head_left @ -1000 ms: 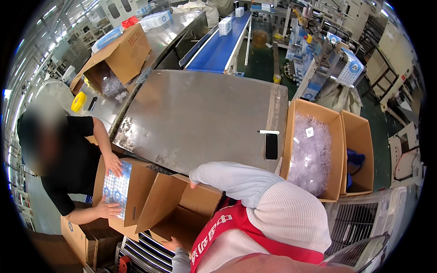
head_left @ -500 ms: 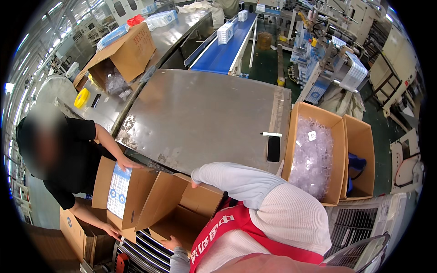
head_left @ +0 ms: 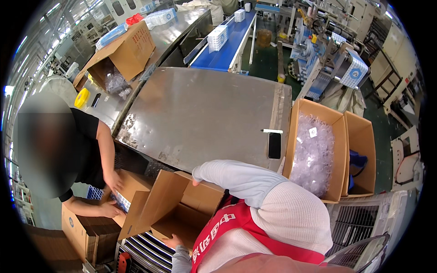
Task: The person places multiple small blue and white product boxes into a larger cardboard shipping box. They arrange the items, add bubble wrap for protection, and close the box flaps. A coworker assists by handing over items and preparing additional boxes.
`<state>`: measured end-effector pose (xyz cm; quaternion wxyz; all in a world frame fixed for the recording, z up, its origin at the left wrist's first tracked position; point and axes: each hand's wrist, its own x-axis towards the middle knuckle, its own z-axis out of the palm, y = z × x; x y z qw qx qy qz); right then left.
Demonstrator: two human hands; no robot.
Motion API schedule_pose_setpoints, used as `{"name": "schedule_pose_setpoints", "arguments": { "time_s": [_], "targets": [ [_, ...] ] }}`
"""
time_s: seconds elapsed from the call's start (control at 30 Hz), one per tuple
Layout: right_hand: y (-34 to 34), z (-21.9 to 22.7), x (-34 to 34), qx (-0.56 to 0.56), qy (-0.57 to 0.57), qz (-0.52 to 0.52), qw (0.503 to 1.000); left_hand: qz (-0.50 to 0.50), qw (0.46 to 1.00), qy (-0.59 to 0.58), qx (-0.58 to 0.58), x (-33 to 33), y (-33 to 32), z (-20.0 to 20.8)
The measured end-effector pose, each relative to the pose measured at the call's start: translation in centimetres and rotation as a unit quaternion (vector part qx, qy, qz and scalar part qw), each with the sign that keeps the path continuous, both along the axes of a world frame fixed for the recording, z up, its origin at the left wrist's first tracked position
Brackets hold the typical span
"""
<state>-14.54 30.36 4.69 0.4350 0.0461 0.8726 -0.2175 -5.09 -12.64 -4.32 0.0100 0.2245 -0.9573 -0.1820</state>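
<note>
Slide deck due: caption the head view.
Left hand and right hand at an open carton; co-worker's hands at the neighbouring carton.

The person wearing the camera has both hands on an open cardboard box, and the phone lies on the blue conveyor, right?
The phone lies on the metal table, not the blue conveyor; the head view shows it. The left hand and right hand are indeed on an open cardboard box.
</note>
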Motion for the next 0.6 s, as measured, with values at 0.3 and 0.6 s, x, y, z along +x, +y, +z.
{"name": "schedule_pose_setpoints", "arguments": {
  "time_s": [0.3, 0.6],
  "targets": [
    [-0.1, -1.1, 0.0, 0.001, -0.006, 0.006, 1.000, 0.027, 1.000, -0.009, 0.013, 0.8, 1.0, 1.2],
    [-0.2, -7.0, -0.9, 0.000, 0.057, 0.097, 0.994, 0.027, 0.999, 0.014, 0.041, 0.1, 2.0, 1.7]
  ]
}}
